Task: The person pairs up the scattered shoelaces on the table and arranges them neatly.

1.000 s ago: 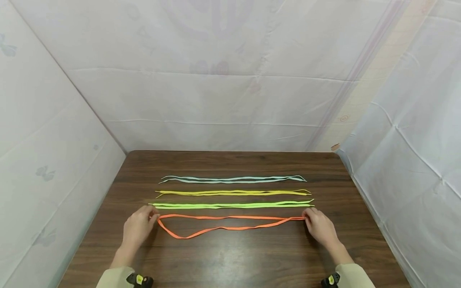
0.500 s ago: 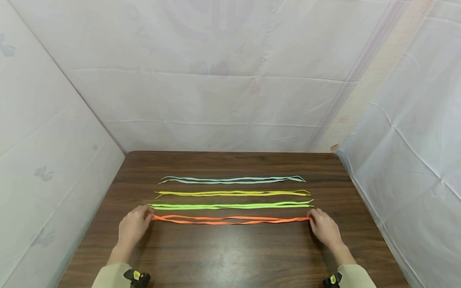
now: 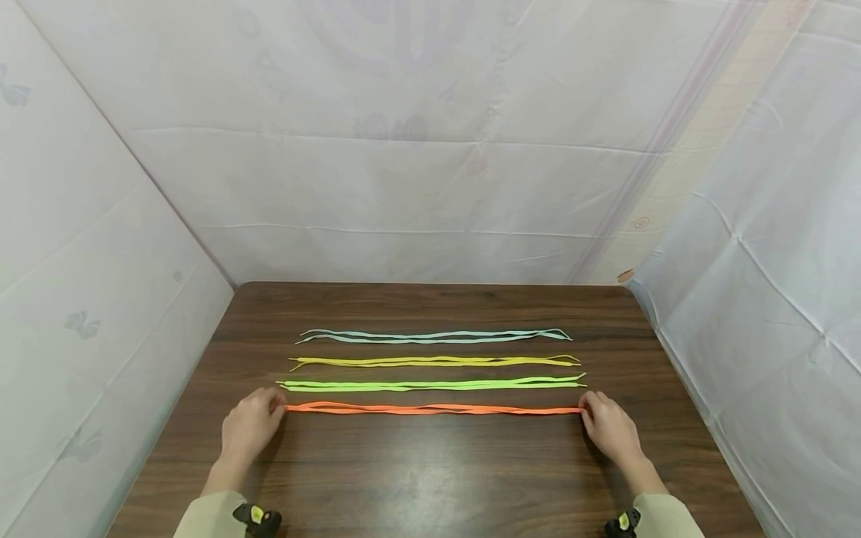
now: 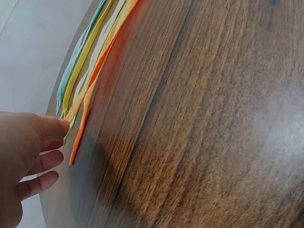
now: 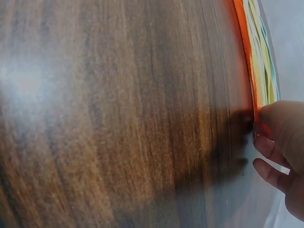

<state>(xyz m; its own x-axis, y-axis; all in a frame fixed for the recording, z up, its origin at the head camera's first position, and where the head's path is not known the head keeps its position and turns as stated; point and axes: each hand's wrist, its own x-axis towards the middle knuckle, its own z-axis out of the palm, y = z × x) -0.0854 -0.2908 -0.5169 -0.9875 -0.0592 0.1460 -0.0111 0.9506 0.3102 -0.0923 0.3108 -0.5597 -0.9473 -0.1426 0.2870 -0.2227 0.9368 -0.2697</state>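
An orange shoelace point(image 3: 430, 409), doubled into two strands, stretches nearly straight from side to side across the wooden table. My left hand point(image 3: 250, 424) pinches its left end between thumb and finger; in the left wrist view a loose orange tip point(image 4: 75, 154) lies just beyond the thumb. At the other end, my right hand point(image 3: 610, 427) pinches the shoelace, and the right wrist view shows the orange lace point(image 5: 246, 42) running up from the fingertips. Just behind it lies a doubled neon green shoelace point(image 3: 430, 385), touched by neither hand as far as I can see.
Farther back, a yellow shoelace point(image 3: 437, 362) and a pale mint shoelace point(image 3: 433, 338) lie parallel, both doubled. The brown table point(image 3: 430, 471) ends at a white cloth wall point(image 3: 430, 187) behind, with more cloth on both sides. Each wrist wears a black strap device.
Both hands have drawn slightly apart. The sagging front strand of the orange shoelace has pulled up against the other strand, so the loop has closed into a narrow line.
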